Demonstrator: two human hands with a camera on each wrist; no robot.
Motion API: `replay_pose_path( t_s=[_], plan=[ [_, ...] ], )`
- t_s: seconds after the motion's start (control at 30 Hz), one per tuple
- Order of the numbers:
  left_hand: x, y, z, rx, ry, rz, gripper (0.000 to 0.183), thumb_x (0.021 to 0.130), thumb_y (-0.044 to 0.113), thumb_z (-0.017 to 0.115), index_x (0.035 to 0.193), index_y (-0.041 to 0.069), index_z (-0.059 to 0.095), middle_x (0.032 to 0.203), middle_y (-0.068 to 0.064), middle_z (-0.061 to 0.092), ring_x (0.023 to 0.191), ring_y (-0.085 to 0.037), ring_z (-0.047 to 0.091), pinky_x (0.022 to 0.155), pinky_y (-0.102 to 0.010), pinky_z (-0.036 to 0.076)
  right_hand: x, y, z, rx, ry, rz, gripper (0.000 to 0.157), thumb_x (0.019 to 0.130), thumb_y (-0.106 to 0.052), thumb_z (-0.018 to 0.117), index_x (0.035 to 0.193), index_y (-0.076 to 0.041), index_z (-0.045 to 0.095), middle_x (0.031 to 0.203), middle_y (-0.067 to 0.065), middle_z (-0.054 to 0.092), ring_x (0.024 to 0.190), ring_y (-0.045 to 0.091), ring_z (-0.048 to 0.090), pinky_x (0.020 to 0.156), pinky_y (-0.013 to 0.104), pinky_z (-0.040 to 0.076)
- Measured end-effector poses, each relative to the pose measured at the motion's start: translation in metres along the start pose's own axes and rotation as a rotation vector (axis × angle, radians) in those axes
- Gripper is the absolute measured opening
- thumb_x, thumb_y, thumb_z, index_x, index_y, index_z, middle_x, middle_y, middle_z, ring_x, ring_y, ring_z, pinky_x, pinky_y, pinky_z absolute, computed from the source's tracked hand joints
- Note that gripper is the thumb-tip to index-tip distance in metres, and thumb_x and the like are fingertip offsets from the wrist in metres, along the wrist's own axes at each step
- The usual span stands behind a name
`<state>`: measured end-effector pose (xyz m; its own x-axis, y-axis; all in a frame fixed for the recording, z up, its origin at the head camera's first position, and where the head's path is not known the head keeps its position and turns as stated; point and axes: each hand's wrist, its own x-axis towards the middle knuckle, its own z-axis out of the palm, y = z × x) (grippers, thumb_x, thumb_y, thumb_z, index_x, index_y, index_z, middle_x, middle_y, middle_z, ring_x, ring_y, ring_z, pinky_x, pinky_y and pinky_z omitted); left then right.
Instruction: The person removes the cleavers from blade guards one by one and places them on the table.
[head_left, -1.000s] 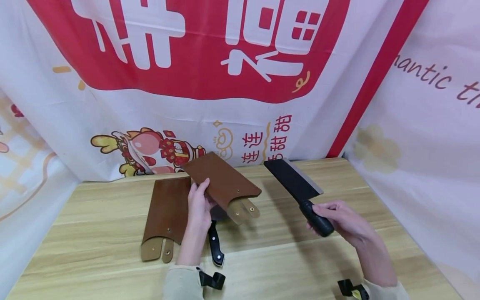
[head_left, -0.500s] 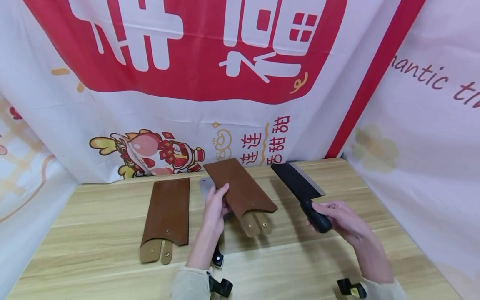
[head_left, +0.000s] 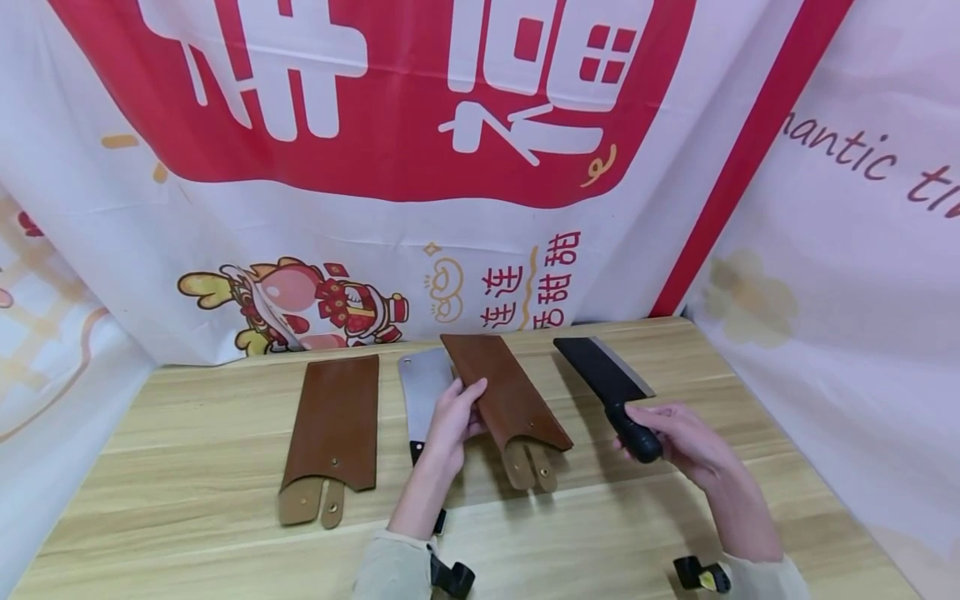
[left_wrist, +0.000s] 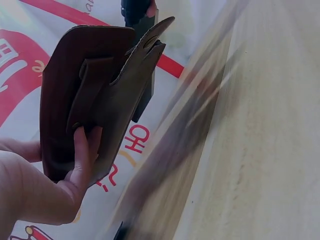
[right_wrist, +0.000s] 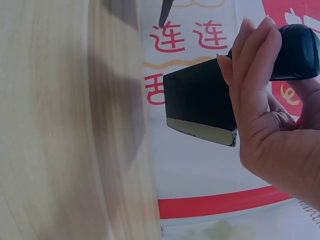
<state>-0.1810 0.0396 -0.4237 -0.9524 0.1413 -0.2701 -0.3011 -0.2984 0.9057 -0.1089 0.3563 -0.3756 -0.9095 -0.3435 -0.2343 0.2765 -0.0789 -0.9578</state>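
A brown leather knife sheath is gripped along its left edge by my left hand, raised above the table. Its flaps hang toward me; the left wrist view shows fingers pressed on the back of the sheath, near a strap loop. My right hand holds a black-bladed cleaver by its black handle, blade pointing away and lifted off the table. Under my left arm lies a silver cleaver, its handle mostly hidden. The right wrist view shows my fingers curled round the handle of the black cleaver.
A second brown sheath lies flat on the wooden table at the left, flaps toward me. Printed white cloth hangs behind the table's back edge and along both sides.
My left hand has moved right and lower with the sheath, bringing it closer to the black cleaver and uncovering the silver blade. The black cleaver has shifted slightly right; its blade sits a little lower.
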Motion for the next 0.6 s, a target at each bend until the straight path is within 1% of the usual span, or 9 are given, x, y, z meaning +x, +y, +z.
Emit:
replay_pose_path(
  t_s=[0.17, 0.3, 0.4, 0.5, 0.6],
  plan=[
    [0.004, -0.005, 0.003, 0.052, -0.039, -0.017, 0.039, 0.107, 0.025, 0.058, 0.137, 0.0, 0.056, 0.09, -0.004, 0.073, 0.072, -0.012, 0.068, 0.066, -0.026, 0.055, 0.003, 0.004, -0.002, 0.004, 0.007, 0.017, 0.028, 0.11, -0.015, 0.052, 0.108, 0.006, 0.071, 0.095, 0.019, 0.076, 0.085, 0.02, 0.076, 0.074, 0.029, 0.061],
    [0.007, -0.008, 0.006, 0.088, -0.071, -0.032, 0.039, 0.108, 0.025, 0.057, 0.138, 0.0, 0.056, 0.094, -0.008, 0.073, 0.074, -0.013, 0.069, 0.068, -0.027, 0.057, 0.004, 0.005, -0.002, -0.002, 0.009, 0.039, 0.029, 0.11, -0.017, 0.053, 0.109, 0.006, 0.07, 0.096, 0.019, 0.076, 0.084, 0.019, 0.076, 0.074, 0.028, 0.061],
    [0.009, -0.011, 0.006, 0.109, -0.077, -0.035, 0.038, 0.108, 0.024, 0.056, 0.137, -0.001, 0.055, 0.097, -0.01, 0.073, 0.076, -0.014, 0.07, 0.068, -0.028, 0.057, 0.006, 0.007, -0.002, -0.01, 0.009, 0.049, 0.03, 0.11, -0.018, 0.053, 0.112, 0.007, 0.07, 0.096, 0.018, 0.076, 0.085, 0.019, 0.076, 0.073, 0.026, 0.061],
    [0.01, -0.011, 0.006, 0.136, -0.072, -0.036, 0.039, 0.108, 0.024, 0.055, 0.138, -0.001, 0.054, 0.102, -0.014, 0.073, 0.078, -0.015, 0.07, 0.069, -0.028, 0.058, 0.008, 0.008, -0.002, -0.015, 0.011, 0.056, 0.032, 0.11, -0.019, 0.053, 0.114, 0.008, 0.069, 0.096, 0.017, 0.076, 0.085, 0.02, 0.076, 0.072, 0.025, 0.06],
    [0.011, -0.01, 0.006, 0.168, -0.069, -0.032, 0.044, 0.107, 0.022, 0.057, 0.144, -0.001, 0.05, 0.116, -0.021, 0.07, 0.085, -0.018, 0.071, 0.072, -0.029, 0.058, 0.01, 0.01, -0.002, -0.016, 0.011, 0.061, 0.032, 0.11, -0.02, 0.053, 0.115, 0.008, 0.069, 0.096, 0.017, 0.076, 0.086, 0.02, 0.076, 0.073, 0.026, 0.06]
  ],
)
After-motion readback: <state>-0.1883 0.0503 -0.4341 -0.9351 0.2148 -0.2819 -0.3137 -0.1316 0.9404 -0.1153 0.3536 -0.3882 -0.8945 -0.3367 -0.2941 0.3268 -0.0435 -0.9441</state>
